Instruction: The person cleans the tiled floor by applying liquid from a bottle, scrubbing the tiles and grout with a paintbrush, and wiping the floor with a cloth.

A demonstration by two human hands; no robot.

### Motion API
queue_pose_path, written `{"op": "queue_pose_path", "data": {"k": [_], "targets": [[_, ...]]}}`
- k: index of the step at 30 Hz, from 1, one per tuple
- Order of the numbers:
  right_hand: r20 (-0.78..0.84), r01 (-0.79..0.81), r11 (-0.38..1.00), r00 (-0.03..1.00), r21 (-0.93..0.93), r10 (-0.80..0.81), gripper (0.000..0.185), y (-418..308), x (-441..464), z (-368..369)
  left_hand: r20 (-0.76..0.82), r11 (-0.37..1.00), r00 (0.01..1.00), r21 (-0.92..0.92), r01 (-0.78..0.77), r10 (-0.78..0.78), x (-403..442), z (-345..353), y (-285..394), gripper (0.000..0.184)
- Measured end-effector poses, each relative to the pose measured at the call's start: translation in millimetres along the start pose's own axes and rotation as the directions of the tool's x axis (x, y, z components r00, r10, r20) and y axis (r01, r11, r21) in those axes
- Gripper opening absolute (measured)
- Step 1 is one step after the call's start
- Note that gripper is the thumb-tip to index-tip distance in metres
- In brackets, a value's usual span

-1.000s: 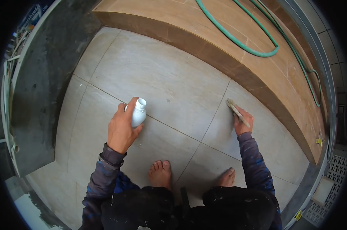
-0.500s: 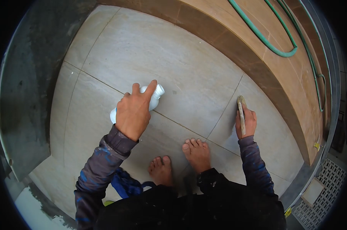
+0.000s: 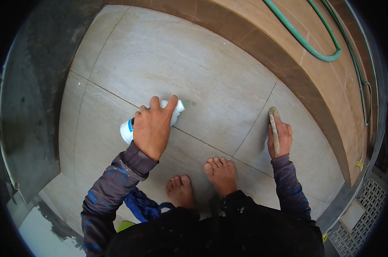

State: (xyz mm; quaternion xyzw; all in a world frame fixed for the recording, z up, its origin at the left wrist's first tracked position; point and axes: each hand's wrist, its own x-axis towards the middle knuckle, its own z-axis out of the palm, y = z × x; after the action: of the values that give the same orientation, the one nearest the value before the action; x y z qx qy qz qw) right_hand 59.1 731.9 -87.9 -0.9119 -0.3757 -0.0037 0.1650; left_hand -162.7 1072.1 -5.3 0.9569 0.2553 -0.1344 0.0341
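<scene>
My left hand [image 3: 153,126] is wrapped around a white plastic bottle [image 3: 127,130] with a blue-edged label. The bottle lies tipped over, its uncapped mouth pointing right, and a greenish liquid [image 3: 185,103] shows at the mouth, over the grey floor tile [image 3: 219,77]. Most of the label is hidden by my fingers. On the right, my right hand [image 3: 281,136] grips a narrow, stained brush-like tool [image 3: 275,128], its blunt end pointing away from me; its exact kind is unclear. That hand is low over the tiles near a grout line.
My bare feet [image 3: 220,174] stand on the tiles. A brown tiled step [image 3: 262,38] curves along the far right, with a green hose [image 3: 303,43] on top. Blue cloth [image 3: 144,205] lies beside my left foot. A dark panel [image 3: 31,107] borders the left; a perforated grate [image 3: 356,233] is at lower right.
The bottle has turned so more of its base and label shows, and greenish liquid has appeared at its mouth. My right hand still holds the tool in nearly the same place.
</scene>
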Motion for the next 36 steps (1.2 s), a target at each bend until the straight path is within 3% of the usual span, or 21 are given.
{"op": "queue_pose_path", "data": {"k": [6, 9, 11, 13, 14, 16, 18, 19, 21, 22, 24, 25, 27, 28, 30, 31, 32, 33, 34, 36], "targets": [[0.035, -0.011, 1.0, 0.999, 0.006, 0.011, 0.048, 2, -2, -2, -0.043, 0.997, 0.999, -0.075, -0.005, 0.001, 0, -3, -1, 0.083], [0.112, 0.235, 0.972, 0.967, -0.029, -0.23, 0.048, -24, -14, 0, -0.083, 0.977, 0.996, -0.211, 0.008, -0.026, -4, -17, -8, 0.086], [0.226, 0.475, 0.873, 0.844, 0.107, -0.487, 0.046, -55, -25, 7, -0.084, 0.953, 0.994, -0.3, 0.038, -0.066, -10, -28, -14, 0.087], [0.243, 0.675, 0.694, 0.65, 0.249, -0.72, 0.045, -86, -14, 21, -0.132, 0.874, 0.974, -0.475, 0.102, -0.185, -23, -34, -27, 0.088], [0.233, 0.736, 0.609, 0.563, 0.296, -0.793, 0.044, -98, 5, 29, -0.133, 0.874, 0.972, -0.474, 0.109, -0.194, -30, -37, -30, 0.088], [0.181, 0.734, 0.645, 0.62, 0.211, -0.764, 0.042, -126, 70, 41, -0.209, 0.818, 0.929, -0.558, 0.143, -0.305, -44, -43, -37, 0.089], [0.032, 0.582, 0.797, 0.804, 0.16, -0.594, 0.04, -155, 137, 54, -0.141, 0.77, 0.913, -0.596, 0.23, -0.382, -62, -47, -50, 0.09], [0.038, 0.603, 0.78, 0.787, 0.166, -0.616, 0.04, -163, 140, 60, -0.179, 0.758, 0.894, -0.612, 0.225, -0.41, -72, -45, -57, 0.089], [0.066, 0.739, 0.62, 0.627, 0.265, -0.776, 0.037, -177, 140, 80, -0.294, 0.774, 0.855, -0.608, 0.177, -0.426, -92, -36, -73, 0.089], [0.061, 0.748, 0.607, 0.616, 0.268, -0.786, 0.037, -180, 131, 80, -0.298, 0.772, 0.847, -0.608, 0.186, -0.439, -102, -34, -78, 0.089], [0.119, 0.892, 0.206, 0.172, 0.402, -0.978, 0.036, -180, 106, 74, -0.263, 0.711, 0.811, -0.66, 0.244, -0.523, -120, -30, -86, 0.088], [0.082, 0.904, 0.189, 0.171, 0.383, -0.982, 0.035, -180, 127, 82, -0.187, 0.628, 0.779, -0.713, 0.312, -0.599, -130, -30, -86, 0.087], [0.001, 0.879, 0.411, 0.423, 0.241, -0.906, 0.037, -190, 191, 98, -0.135, 0.556, 0.746, -0.754, 0.35, -0.653, -146, -25, -90, 0.087], [0.01, 0.881, 0.399, 0.41, 0.254, -0.912, 0.037, -199, 215, 104, -0.095, 0.494, 0.719, -0.787, 0.369, -0.689, -153, -24, -89, 0.087], [-0.031, 0.69, 0.673, 0.704, 0.266, -0.709, 0.039, -217, 248, 107, -0.033, 0.426, 0.683, -0.803, 0.416, -0.73, -163, -23, -88, 0.086], [0.013, 0.738, 0.599, 0.627, 0.312, -0.779, 0.041, -228, 229, 104, -0.067, 0.457, 0.683, -0.79, 0.409, -0.727, -170, -16, -93, 0.086], [-0.003, 0.819, 0.46, 0.49, 0.344, -0.871, 0.04, -226, 194, 110, -0.096, 0.485, 0.684, -0.776, 0.404, -0.724, -173, -11, -96, 0.086], [-0.018, 0.873, 0.308, 0.339, 0.377, -0.94, 0.039, -229, 167, 107, -0.05, 0.427, 0.663, -0.801, 0.42, -0.747, -172, -17, -94, 0.087], [-0.018, 0.876, 0.306, 0.337, 0.374, -0.941, 0.039, -227, 158, 103, -0.053, 0.426, 0.662, -0.803, 0.417, -0.748, -173, -17, -95, 0.087], [0.078, 0.892, 0.152, 0.13, 0.425, -0.988, 0.037, -220, 149, 100, -0.064, 0.439, 0.649, -0.786, 0.435, -0.758, -176, -15, -94, 0.087]]}}
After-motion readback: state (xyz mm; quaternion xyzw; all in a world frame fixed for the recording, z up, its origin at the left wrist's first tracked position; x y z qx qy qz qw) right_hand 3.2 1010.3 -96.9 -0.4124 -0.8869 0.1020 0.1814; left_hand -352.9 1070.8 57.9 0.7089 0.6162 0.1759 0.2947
